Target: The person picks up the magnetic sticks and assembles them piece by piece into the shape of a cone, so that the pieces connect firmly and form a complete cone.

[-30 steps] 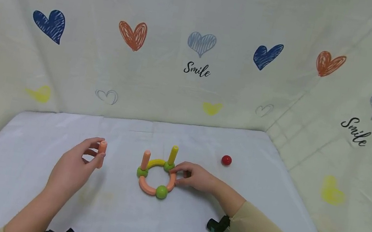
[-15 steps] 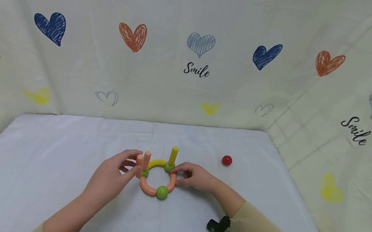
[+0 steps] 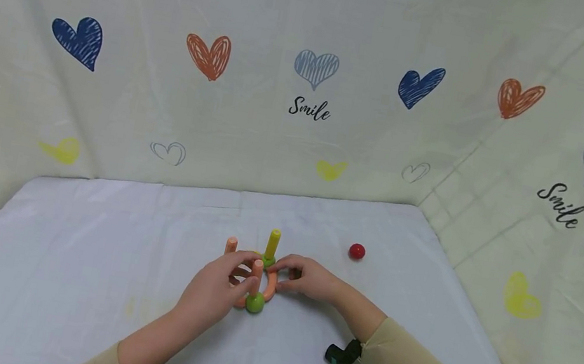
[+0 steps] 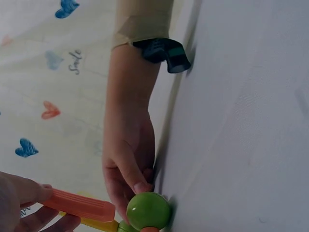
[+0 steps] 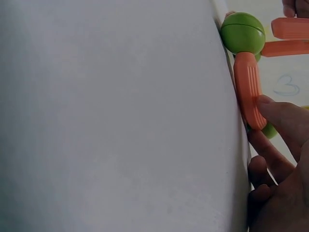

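Note:
My left hand [image 3: 213, 288] pinches a straight orange rod [image 3: 255, 276], held upright above the nearest green ball [image 3: 255, 303] of a toy ring. A small gap shows between the rod's end [image 4: 104, 210] and that green ball [image 4: 148, 211] in the left wrist view. At the ring's right side my right hand [image 3: 313, 279] grips a curved orange piece [image 5: 248, 92] between thumb and fingers. A yellow rod [image 3: 273, 243] stands up from the far green ball [image 3: 268, 262]. Another upright orange rod [image 3: 232, 245] is partly behind my left hand, which hides the ring's left side.
A red ball [image 3: 357, 251] lies behind and right of the ring on the white-covered table [image 3: 79, 275]. Behind the table hangs a pale cloth [image 3: 244, 122] printed with hearts. A black wrist camera [image 3: 342, 353] sits by the right sleeve.
My left hand has carried the orange rod rightward from the left of the ring to above its near green ball. The right hand keeps its grip in the same place.

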A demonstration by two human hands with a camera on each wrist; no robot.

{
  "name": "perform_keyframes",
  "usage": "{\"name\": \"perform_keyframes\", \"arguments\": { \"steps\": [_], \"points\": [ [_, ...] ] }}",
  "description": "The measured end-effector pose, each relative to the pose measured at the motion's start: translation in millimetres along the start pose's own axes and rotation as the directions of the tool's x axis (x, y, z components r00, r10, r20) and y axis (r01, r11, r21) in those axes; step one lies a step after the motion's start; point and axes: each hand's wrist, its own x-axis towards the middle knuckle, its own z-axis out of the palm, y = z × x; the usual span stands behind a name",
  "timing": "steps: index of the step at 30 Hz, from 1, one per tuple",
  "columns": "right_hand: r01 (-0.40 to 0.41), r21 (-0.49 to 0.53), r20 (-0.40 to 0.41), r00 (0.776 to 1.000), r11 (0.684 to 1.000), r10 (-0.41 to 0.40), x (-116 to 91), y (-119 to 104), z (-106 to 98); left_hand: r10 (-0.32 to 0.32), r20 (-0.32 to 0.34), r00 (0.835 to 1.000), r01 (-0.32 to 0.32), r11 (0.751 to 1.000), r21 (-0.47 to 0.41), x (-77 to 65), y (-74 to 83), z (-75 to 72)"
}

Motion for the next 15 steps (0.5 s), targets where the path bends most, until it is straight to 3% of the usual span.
{"name": "perform_keyframes", "arguments": {
  "steps": [8, 15],
  "points": [
    [0.031, -0.005, -0.001, 1.0, 1.0, -0.031, 1.5, 1.2, 0.4, -0.031, 0.023, 0.999, 0.032, 0.999, -0.041, 1.0, -1.6, 6.8],
    [0.025, 0.01, 0.001, 1.0, 1.0, -0.025, 0.3, 1.1, 0.4, -0.024, -0.007, 1.0, 0.025, 0.999, 0.022, 0.8, -1.5, 5.5]
  ]
}}
